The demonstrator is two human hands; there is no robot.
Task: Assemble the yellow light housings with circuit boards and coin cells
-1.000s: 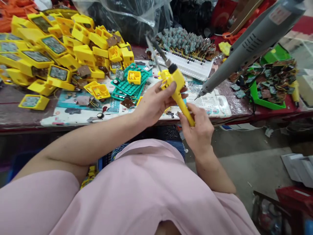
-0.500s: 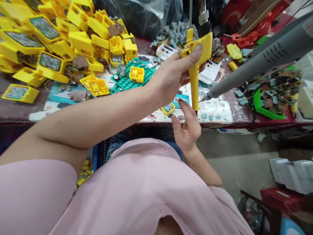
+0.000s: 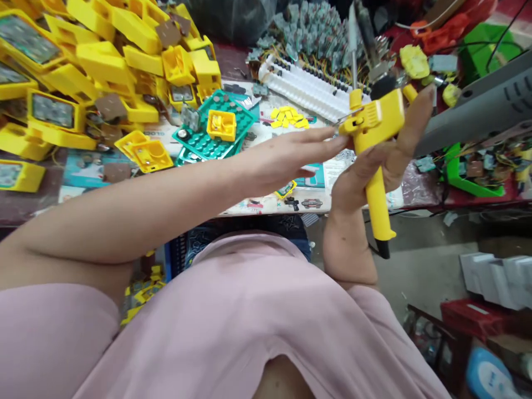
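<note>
A yellow soldering gun [image 3: 379, 116] with a dark metal barrel tilts upward over the front of the bench. My right hand [image 3: 361, 177] holds it at the handle, with some fingers stretched up behind its body. Fingers extended, my left hand [image 3: 286, 155] reaches from the left to the gun's front. Its fingertips are at the feed end, where a thin wire shows; whether they touch it I cannot tell. Below that hand lies a small yellow case [image 3: 286, 189]. An open yellow case [image 3: 221, 126] sits on a green studded tray [image 3: 245, 113].
Many yellow cases [image 3: 103, 66] are heaped at the left. Circuit boards with wires [image 3: 316, 36] stand behind a white ribbed holder [image 3: 303, 86]. Small yellow pieces [image 3: 288, 117] lie in front. A grey tool body [image 3: 465, 116] and a green bin [image 3: 474, 185] are at right.
The soldering gun has passed from my left hand to my right and shifted right and closer to me. My left hand has loosened and straightened its fingers. The view has moved slightly.
</note>
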